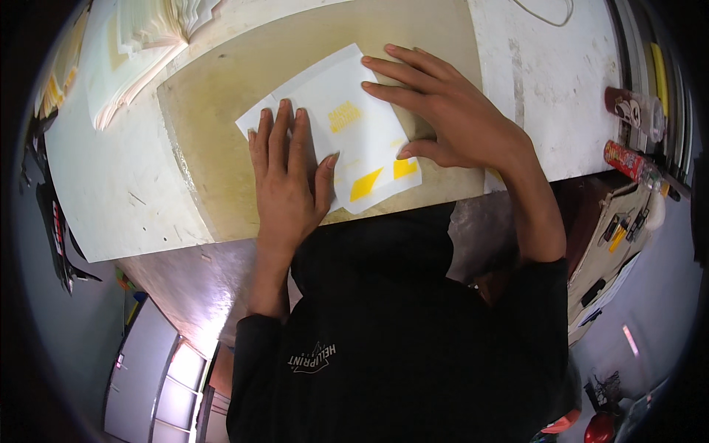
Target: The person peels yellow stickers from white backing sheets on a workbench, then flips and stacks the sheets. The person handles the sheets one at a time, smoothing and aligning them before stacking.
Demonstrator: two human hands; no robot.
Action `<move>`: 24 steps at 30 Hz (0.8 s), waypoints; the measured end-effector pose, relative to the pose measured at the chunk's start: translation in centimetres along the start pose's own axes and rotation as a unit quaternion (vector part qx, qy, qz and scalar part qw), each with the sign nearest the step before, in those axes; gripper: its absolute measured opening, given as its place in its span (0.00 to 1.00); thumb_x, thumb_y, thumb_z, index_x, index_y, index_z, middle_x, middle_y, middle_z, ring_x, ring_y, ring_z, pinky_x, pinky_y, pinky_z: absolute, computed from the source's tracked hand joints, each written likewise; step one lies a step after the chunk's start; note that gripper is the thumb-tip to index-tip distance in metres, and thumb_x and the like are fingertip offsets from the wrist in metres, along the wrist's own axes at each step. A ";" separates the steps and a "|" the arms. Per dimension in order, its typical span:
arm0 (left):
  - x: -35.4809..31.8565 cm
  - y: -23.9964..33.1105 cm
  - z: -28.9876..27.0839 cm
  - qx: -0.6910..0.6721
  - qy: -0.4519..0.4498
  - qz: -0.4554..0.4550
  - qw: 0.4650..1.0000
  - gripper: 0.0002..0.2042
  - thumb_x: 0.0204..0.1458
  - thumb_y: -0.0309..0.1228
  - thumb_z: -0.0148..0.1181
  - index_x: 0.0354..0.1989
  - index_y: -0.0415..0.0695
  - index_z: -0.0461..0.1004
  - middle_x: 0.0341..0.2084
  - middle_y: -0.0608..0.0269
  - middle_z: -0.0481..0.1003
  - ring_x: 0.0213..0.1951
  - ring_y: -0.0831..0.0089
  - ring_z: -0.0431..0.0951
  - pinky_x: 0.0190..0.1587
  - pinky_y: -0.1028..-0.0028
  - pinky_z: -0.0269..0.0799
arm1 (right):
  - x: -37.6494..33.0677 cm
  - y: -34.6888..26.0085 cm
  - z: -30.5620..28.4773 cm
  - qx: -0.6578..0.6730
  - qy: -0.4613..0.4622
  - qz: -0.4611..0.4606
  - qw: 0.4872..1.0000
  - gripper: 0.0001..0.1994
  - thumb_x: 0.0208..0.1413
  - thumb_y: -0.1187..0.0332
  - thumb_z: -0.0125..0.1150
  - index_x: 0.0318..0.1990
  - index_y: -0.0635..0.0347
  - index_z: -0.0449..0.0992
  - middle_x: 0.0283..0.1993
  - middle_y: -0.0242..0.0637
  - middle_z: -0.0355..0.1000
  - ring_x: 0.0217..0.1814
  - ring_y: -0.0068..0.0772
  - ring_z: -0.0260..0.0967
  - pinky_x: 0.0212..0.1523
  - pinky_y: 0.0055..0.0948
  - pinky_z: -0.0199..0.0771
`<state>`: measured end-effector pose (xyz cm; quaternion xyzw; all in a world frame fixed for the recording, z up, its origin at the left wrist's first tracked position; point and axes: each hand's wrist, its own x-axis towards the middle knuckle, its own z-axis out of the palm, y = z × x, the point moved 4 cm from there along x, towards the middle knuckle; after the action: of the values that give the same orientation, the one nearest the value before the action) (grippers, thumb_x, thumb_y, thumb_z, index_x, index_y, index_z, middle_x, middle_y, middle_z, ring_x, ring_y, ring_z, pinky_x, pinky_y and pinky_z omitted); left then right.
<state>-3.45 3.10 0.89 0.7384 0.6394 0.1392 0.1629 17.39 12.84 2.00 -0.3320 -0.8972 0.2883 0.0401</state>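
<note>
A white paper sheet (347, 122) with yellow printed shapes lies on a beige mat (221, 148) on the white table. My left hand (286, 173) lies flat on the sheet's left part, fingers spread and pointing away from me. My right hand (447, 111) presses on the sheet's right edge, fingers stretched to the left and thumb tucked near a yellow patch. Neither hand grips anything; both rest palm down on the paper.
A stack of white and yellow sheets (144, 44) sits at the table's far left. Two cans (634, 107) (628, 162) lie at the right edge. A thin cord (546, 11) loops at the top. The table's near edge (148, 247) runs just below my hands.
</note>
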 end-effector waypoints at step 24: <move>0.2 0.3 -1.4 -0.016 -0.054 0.016 0.998 0.46 0.44 0.44 0.74 0.70 0.40 0.58 0.71 0.45 0.52 0.72 0.41 0.48 0.71 0.48 0.49 | -0.5 -0.2 0.8 -0.075 -0.027 0.016 0.997 0.54 0.26 0.60 0.84 0.69 0.45 0.63 0.77 0.28 0.50 0.81 0.35 0.38 0.79 0.43 0.39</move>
<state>-3.73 3.33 2.24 0.7523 0.6154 0.1116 0.2069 17.44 12.06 1.51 -0.3404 -0.9116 0.2301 -0.0135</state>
